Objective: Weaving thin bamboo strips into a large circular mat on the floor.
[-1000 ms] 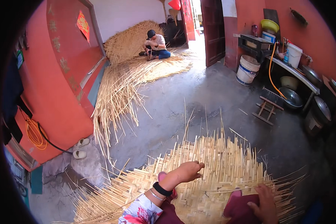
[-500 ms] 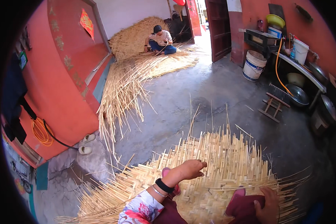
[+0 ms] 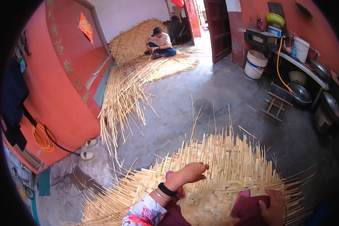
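Note:
A half-woven mat of pale split-bamboo strips [image 3: 214, 165] spreads over the floor in front of me, its loose strip ends sticking out along the far and side edges. My left hand [image 3: 194, 172] hangs over its middle, loosely bent, with the fingertips apart from the thumb and nothing visible between them. A black band [image 3: 167, 189] and a bangle are on that wrist. My right hand [image 3: 274, 208] rests open on my right knee, thumb spread from the fingers, close to the mat's right edge. My feet, in pink shoes [image 3: 243, 194], are on the mat.
Another person [image 3: 161, 43] sits on a larger woven mat [image 3: 139, 75] at the back. A white bucket [image 3: 255, 66], a small wooden stool [image 3: 275, 105] and a metal basin [image 3: 300, 94] stand to the right. Pale slippers [image 3: 87, 155] lie near the left wall.
My view has shifted slightly; both hands keep nearly the same places over the mat and knee. The person at the back has raised a hand from their side to their front.

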### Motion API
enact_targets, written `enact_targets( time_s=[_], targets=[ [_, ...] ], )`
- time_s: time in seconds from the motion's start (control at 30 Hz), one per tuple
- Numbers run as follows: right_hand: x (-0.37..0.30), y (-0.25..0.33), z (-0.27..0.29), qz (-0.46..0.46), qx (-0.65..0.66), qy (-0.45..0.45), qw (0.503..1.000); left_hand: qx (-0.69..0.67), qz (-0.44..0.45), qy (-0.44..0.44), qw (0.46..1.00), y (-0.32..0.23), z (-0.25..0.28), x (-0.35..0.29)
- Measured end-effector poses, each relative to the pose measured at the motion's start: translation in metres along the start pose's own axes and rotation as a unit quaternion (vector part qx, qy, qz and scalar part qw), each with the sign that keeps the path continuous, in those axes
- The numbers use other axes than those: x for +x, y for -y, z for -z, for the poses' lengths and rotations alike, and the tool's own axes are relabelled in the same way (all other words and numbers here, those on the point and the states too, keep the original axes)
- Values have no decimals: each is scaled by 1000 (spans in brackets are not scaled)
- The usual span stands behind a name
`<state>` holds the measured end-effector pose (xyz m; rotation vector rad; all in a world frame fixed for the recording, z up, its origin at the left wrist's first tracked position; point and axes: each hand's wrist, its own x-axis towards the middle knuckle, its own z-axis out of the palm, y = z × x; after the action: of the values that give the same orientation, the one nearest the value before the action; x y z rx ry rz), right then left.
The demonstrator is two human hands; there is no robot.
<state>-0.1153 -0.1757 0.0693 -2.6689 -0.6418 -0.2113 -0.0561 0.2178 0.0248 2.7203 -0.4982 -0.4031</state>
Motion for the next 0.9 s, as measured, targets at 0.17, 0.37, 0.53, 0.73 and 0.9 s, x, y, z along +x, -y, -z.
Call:
enact_targets(
  time_s=[0.17, 0.37, 0.53, 0.73, 0.9],
  targets=[
    [-1, 1, 0, -4, 0, 3, 1000, 4, 1, -14, 1000, -1, 3, -5],
    [3, 6, 4, 0, 3, 6, 1000, 2, 40, 36, 999, -5, 11, -7],
    [3, 6, 5, -1, 5, 11, 1000, 4, 27, 28, 999, -3, 11, -9],
    [4, 6, 3, -5, 5, 11, 1000, 2, 25, 19, 999, -4, 10, -12],
    [4, 6, 3, -5, 12, 14, 1000, 0, 26, 8, 1000, 1, 7, -14]
  ],
)
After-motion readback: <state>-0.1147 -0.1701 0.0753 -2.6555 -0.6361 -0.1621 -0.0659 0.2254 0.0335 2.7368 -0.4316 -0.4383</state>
